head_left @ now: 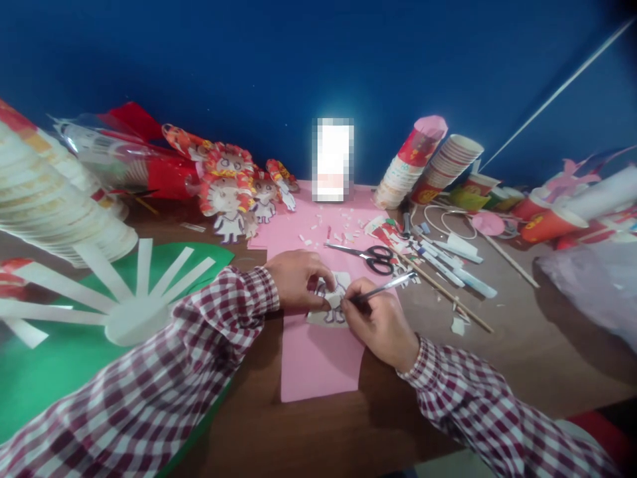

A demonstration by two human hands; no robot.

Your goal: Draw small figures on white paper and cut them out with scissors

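Observation:
A small white paper cutout [335, 317] with a figure drawn in dark lines lies on a long sheet of pink paper [321, 372]. My left hand [298, 279] is curled over its left side, with thumb and fingers closing on the paper. Between the fingers of my right hand [382, 322] is a pen [391, 285], its tip end down at the right side of the drawing. The exact tip is hidden by my fingers. Black-handled scissors [379, 260] lie just beyond my right hand, blades pointing left.
Paper-cup stacks stand at left [64, 199] and back right [398, 182]. Finished paper figures [229, 226] rest at back left, near a green sheet [70, 378] with white strips. Markers [450, 262], a wooden stick [448, 295] and paper scraps lie right. A blurred bright screen [333, 159] stands behind.

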